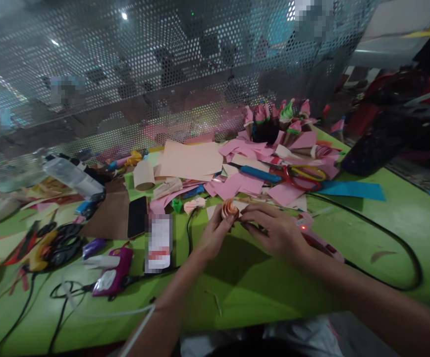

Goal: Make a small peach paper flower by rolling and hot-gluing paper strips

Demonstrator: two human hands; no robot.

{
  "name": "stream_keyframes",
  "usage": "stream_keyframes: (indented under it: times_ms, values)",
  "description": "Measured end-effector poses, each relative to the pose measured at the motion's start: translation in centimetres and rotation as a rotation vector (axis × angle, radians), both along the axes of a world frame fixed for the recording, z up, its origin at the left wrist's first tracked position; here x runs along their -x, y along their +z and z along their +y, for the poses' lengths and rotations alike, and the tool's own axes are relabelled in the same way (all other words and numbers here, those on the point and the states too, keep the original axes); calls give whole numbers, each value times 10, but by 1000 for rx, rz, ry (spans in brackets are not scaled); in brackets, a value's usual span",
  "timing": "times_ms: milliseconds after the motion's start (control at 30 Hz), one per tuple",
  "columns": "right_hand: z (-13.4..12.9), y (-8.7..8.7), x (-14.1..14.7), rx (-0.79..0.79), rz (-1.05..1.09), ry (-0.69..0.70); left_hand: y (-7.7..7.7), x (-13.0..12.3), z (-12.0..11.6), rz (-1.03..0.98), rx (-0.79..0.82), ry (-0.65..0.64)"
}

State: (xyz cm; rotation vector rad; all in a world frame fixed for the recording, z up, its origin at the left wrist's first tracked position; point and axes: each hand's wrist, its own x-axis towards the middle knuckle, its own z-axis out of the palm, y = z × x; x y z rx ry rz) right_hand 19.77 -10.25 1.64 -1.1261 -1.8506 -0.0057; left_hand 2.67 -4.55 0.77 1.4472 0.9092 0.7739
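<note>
Pinching a small orange-and-cream paper swirl (230,210), the left hand (215,229) has its thumb laid along the near side and its fingers curled behind, mostly out of sight. And the swirl sits up front in that grip, above the green table (267,305), its ridged coil facing up, right in the gap where the two hands meet.

Look at the left arm now: it slants up from the bottom edge, elbow low, forearm angled to the right, wrist nearly in line with it. Over on the other side, the right forearm comes in long and flat from the lower right corner, and the right hand (272,229) arches over with its back turned up, knuckles bent, fingers pointing left at the swirl. Those fingers are bent close together, tips right beside the piece; whether they pinch it or merely hover, I cannot tell, because the tips are blurred and partly hidden.

Just behind the right wrist lies a pink tool (322,244), a red light glowing on it, with a dark cable (410,248) looping out around to the right. Beyond the fingers, a heap of pink paper scraps (237,187) spreads out, a blue-handled tool (260,173) and red-and-yellow scissors (301,179) resting on top. A dark shadow falls on the table beneath both hands.
</note>
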Motion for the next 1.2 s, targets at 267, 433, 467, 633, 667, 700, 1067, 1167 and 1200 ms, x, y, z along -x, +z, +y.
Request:
stream_keyframes:
  times_ms: [267, 433, 467, 633, 667, 700, 1067, 1167, 1200]
  values:
    - [3, -2, -4, 36, -34, 15, 5, 2, 2, 41, -113, -122]
    - [3, -3, -5, 23, -94, 25, 11, 1, 1, 57, -173, -152]
    - [3, -3, -5, 22, -103, 39, 11, 1, 1, 61, -175, -157]
    - [4, -3, -5, 71, -86, 84, 7, 2, 2, 52, -156, -178]
    - [4, -3, -5, 71, -75, 84, 6, 2, 2, 49, -141, -183]
    - [4, -3, -5, 68, -64, 84, 6, 2, 2, 46, -124, -189]
    - [4, -2, -6, 107, 40, 73, 7, -1, 0, 39, -87, -177]
    - [5, -4, -5, 94, 47, 105, 6, 0, 0, 33, -103, -170]
    - [5, -4, -5, 95, 40, 118, 5, 0, 0, 32, -112, -175]
